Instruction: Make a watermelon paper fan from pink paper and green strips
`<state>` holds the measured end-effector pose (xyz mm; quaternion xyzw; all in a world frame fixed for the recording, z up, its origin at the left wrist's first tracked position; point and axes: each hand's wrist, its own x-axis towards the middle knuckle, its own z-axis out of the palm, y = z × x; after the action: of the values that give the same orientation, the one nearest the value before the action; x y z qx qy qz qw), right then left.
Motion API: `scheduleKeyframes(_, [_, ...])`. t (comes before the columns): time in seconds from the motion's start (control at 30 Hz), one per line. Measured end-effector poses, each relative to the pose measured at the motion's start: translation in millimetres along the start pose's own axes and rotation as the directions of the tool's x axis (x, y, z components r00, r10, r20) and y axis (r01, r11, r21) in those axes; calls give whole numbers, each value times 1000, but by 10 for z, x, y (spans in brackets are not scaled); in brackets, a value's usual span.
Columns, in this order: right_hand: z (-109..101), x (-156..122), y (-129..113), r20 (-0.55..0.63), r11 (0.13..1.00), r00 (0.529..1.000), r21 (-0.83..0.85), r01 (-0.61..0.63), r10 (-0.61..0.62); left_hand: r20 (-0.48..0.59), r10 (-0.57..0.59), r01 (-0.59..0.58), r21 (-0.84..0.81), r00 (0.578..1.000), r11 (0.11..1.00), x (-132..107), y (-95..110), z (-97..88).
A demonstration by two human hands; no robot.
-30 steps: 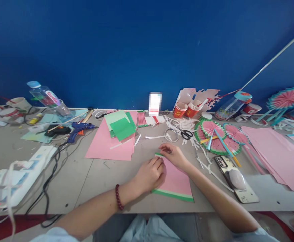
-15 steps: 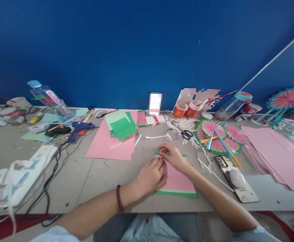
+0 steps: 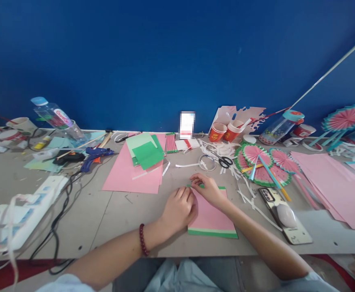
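A pink sheet with green strips along its near and far edges lies flat on the table in front of me. My left hand rests on the sheet's left edge, its fingers curled and pressing down near the far left corner. My right hand is at the sheet's far edge, fingertips pinched on the green strip there. A dark red bead bracelet sits on my left wrist.
A phone lies right of the sheet, with paper watermelon fans and scissors beyond it. More pink sheets lie at right; pink and green paper, a blue glue gun, a bottle and a power strip at left.
The pink sheet has turned from a slant to lie square with the table edge. Both hands have stayed at its far left corner, shifting slightly.
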<state>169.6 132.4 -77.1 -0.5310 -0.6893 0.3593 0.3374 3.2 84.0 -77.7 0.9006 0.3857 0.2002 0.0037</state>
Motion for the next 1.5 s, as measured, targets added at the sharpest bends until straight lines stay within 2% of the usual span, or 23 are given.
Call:
scheduleKeyframes(0.27, [13, -9, 2, -12, 999, 1000, -36, 20, -21, 37, 11, -11, 6, 999, 1000, -1, -9, 19])
scheduleKeyframes(0.5, [-3, -7, 9, -13, 999, 1000, -42, 22, -22, 104, 56, -67, 103, 993, 992, 3, 14, 19])
scheduleKeyframes(0.77, [-158, 30, 79, -148, 990, 982, -95, 105, -118, 95, 50, -60, 103, 994, 993, -17, 5, 45])
scheduleKeyframes(0.9, [-136, -9, 13, -97, 983, 980, -87, 164, -173, 89, 57, -65, 96, 994, 993, -11, -1, 34])
scheduleKeyframes(1.03, [-84, -42, -10, -42, 985, 986, -62, 159, -162, 74, 54, -61, 106, 996, 992, 1, -4, 24])
scheduleKeyframes(1.3, [-91, -69, -18, -20, 988, 990, -59, 140, -141, 67, 51, -56, 64, 996, 996, 5, -18, -6])
scheduleKeyframes(1.4, [-95, -86, -44, -12, 984, 989, -97, 146, -148, 70, 43, -48, 63, 997, 997, 8, -21, -10])
scheduleKeyframes(1.5, [-107, -107, -83, 19, 964, 987, -211, 161, -161, 79, 43, -48, 66, 996, 997, 9, -21, -7])
